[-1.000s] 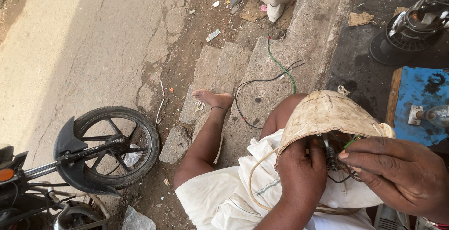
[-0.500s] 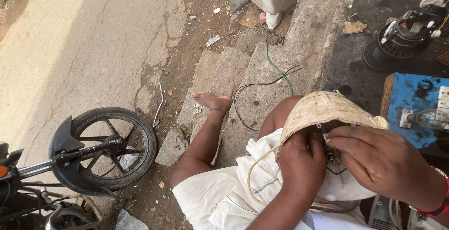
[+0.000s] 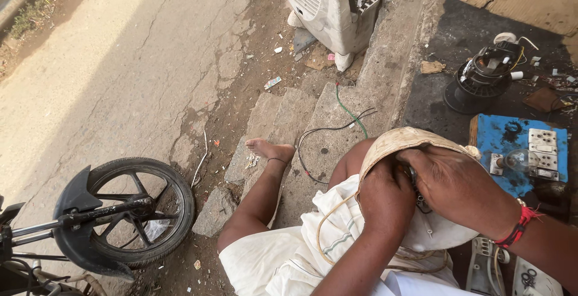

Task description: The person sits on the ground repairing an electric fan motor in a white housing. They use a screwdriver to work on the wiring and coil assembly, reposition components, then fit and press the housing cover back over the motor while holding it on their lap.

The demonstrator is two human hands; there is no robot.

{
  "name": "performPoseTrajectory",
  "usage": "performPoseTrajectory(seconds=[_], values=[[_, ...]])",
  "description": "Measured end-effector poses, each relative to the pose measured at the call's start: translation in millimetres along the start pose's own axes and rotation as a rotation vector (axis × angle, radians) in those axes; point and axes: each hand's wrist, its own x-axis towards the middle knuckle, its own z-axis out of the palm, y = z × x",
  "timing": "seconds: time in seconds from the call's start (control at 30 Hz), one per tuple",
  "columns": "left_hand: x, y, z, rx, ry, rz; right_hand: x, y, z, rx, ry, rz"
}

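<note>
A dirty cream, rounded appliance housing [image 3: 403,140] rests on my lap, over my white cloth. My left hand [image 3: 385,196] is closed with its fingers tucked into the housing's opening. My right hand [image 3: 457,184], with a red thread at the wrist, curls over the same opening and covers the small dark wires and parts inside. What the fingers pinch is hidden. A thin cream cable [image 3: 325,230] loops from the housing across my lap.
A blue switchboard [image 3: 512,145] with a bulb lies at right, behind it a black motor part [image 3: 481,79]. A white air cooler [image 3: 331,7] stands at top. Loose wires [image 3: 337,127] lie on the stone step. A motorcycle front wheel [image 3: 129,211] stands at lower left.
Both hands have closed in over the housing's opening, the right hand moving left over it. The camera has tilted up, bringing the cooler and more of the blue board into view.
</note>
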Motion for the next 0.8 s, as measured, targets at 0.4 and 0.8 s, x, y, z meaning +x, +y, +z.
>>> performPoseTrajectory(seconds=[0.4,0.8], values=[[-2.9,-3.8,-0.6,-0.031,-0.017,-0.044,-0.6,-1.3,2.5,-0.016,-0.002,-0.008],[-3.1,0.4,-1.3,-0.03,-0.016,-0.097,-0.5,-0.5,1.9,0.001,0.008,-0.005]])
